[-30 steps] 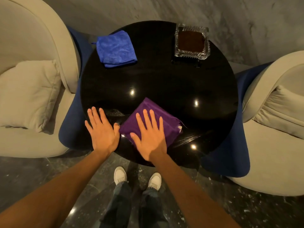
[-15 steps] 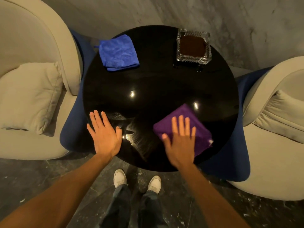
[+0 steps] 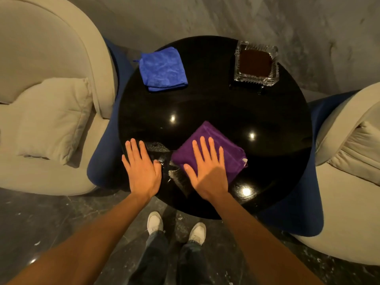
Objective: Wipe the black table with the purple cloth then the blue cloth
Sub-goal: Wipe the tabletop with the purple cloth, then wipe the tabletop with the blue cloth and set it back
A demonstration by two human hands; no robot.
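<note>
Wide open gloss across the middle of the black table [image 3: 216,103], and clear from centre out to three o'clock. At eleven o'clock the folded blue cloth [image 3: 163,72] blocks the far left rim; at one o'clock the glass ashtray [image 3: 256,65] guards the far right. Near edge is crowded: left hand [image 3: 141,171] flat at seven, right hand [image 3: 208,173] pressing the purple cloth [image 3: 207,150] at six, a narrow lane between them.
</note>
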